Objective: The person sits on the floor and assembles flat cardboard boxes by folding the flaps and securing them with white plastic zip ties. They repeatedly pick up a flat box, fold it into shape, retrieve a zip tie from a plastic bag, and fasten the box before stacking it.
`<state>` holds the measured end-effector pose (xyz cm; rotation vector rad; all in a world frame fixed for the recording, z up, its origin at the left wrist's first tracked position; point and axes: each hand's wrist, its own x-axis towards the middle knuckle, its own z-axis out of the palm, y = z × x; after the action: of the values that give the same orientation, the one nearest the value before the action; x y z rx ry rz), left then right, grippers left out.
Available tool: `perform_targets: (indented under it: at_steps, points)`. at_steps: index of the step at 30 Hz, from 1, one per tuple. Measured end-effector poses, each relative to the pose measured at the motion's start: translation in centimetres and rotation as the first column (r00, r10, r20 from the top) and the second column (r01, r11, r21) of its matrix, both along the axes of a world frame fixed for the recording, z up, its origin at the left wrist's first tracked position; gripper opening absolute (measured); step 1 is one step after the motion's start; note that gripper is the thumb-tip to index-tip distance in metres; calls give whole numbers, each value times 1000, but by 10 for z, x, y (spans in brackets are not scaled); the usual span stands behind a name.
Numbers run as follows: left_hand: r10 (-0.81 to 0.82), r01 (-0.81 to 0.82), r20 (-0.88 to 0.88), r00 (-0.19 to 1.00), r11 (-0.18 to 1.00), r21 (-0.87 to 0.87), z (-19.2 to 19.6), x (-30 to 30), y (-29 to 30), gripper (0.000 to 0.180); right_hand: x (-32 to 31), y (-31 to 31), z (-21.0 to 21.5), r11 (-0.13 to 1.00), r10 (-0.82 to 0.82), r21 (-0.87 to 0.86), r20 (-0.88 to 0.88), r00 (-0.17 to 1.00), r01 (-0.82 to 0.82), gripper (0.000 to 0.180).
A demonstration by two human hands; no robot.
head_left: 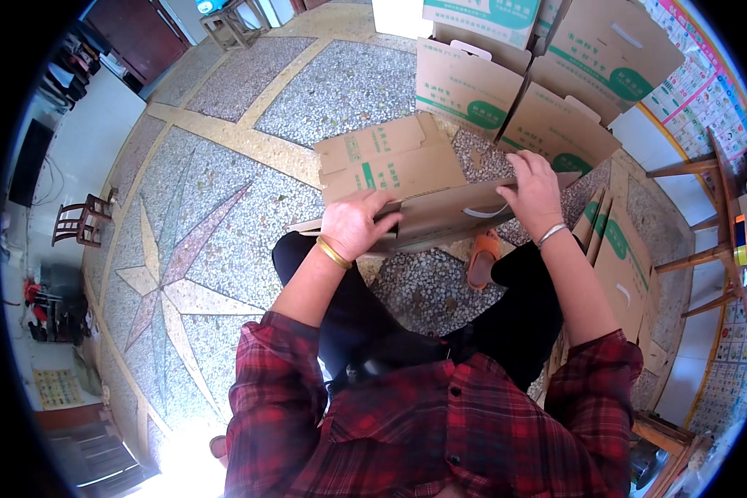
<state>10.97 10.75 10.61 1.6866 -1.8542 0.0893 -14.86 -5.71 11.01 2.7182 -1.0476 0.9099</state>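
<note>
Fingers of the left hand lie close together over the left end of a brown carton, the thumb spread away from them; whether they pinch the board cannot be told. The right hand arches over the carton's right end, its fingers near one another and its thumb apart, by the white handle; a firm grip does not show.

The carton sits at the centre of the frame, just above the knees, with an orange slipper below it. It looks narrow and partly folded, so its shaping seems unfinished. Just beyond lies a printed brown panel; whether it belongs to the same carton is unclear.

At the right of the frame, flat cartons lean together, apparently not worked into shape. Farther off, at the upper right, several boxes stand upright and look already opened out, though their bottoms are hidden. A wooden stool stands at the upper edge, well apart from the boxes.
</note>
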Motion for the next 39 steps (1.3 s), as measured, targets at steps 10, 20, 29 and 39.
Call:
perform_targets:
  at_steps: [10,20,29,39]
  points:
    - [-27,27,3,1000,998,-57,-7,4,8,14,63,23,20,813,480,568,-533,697,-126,23]
    - [107,-44,86,991,843,-536,49,-17,16,39,-72,-37,91,946,94,323,-322,942,16,39]
    - [-148,96,-244,958,973,-211,0,-32,-12,30,-317,-11,125,831,-518,551,723,457,69,29]
    - [-177,186,-423,889,982,-20,-35,-25,-22,18,-390,64,31,930,-317,366,848,-425,37,34]
